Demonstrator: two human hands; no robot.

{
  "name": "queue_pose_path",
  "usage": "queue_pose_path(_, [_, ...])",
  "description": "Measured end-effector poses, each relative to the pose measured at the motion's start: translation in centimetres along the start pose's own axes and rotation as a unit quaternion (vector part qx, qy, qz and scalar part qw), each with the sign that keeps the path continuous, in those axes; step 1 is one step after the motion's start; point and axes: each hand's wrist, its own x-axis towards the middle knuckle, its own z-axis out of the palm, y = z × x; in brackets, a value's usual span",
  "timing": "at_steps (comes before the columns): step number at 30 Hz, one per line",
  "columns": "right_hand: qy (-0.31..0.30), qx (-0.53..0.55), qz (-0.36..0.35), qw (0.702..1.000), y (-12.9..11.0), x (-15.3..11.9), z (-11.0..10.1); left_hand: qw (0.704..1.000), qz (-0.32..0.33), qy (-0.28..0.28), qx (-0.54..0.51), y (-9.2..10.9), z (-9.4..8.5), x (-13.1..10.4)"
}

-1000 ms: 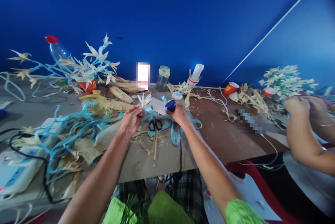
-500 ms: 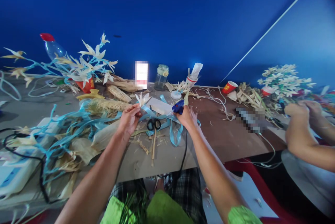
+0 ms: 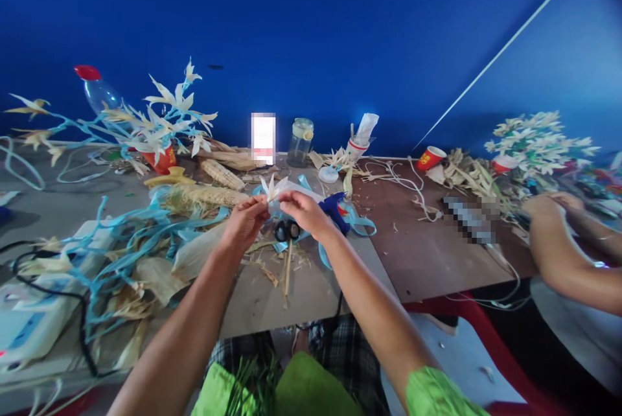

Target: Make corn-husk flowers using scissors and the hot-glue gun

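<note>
My left hand (image 3: 247, 221) pinches the base of a pale husk flower (image 3: 273, 188) above the middle of the table. My right hand (image 3: 305, 212) is at the flower's right side, its thumb and forefinger pinched against it. Just right of that hand, a blue tool (image 3: 335, 212) with a black cord lies on the table. Black-handled scissors (image 3: 286, 230) rest below my hands, beside a thin stick (image 3: 288, 270). Light blue ribbon (image 3: 362, 226) curls to the right of the blue tool.
Blue strips (image 3: 160, 234) and dry husks (image 3: 158, 277) cover the left, near a white power strip (image 3: 36, 325). Husk flowers stand in a red cup (image 3: 162, 160). A glass jar (image 3: 300, 144) is at the back. Another person's arms (image 3: 558, 241) are at the right.
My right hand has let go of the blue tool and moved left to the husk flower. My left hand still holds the flower, slightly further right.
</note>
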Motion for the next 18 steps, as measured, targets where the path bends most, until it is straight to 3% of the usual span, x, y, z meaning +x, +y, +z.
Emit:
queue_pose_path(4, [-0.016,0.082,0.052,0.995,0.4,0.5,1.6,1.000,0.005,0.005,0.022,-0.1,-0.2,0.1])
queue_pose_path(11, [0.053,0.153,0.086,0.983,1.3,0.2,2.5,0.975,0.080,0.081,0.189,-0.6,0.4,0.0])
queue_pose_path(14, [0.071,0.190,0.103,0.974,1.1,-0.1,3.1,0.932,0.179,0.091,0.303,-0.5,0.6,-0.4])
queue_pose_path(18, [0.078,0.281,0.125,0.948,0.5,-0.5,3.5,0.847,0.310,0.057,0.428,-0.3,0.8,-0.9])
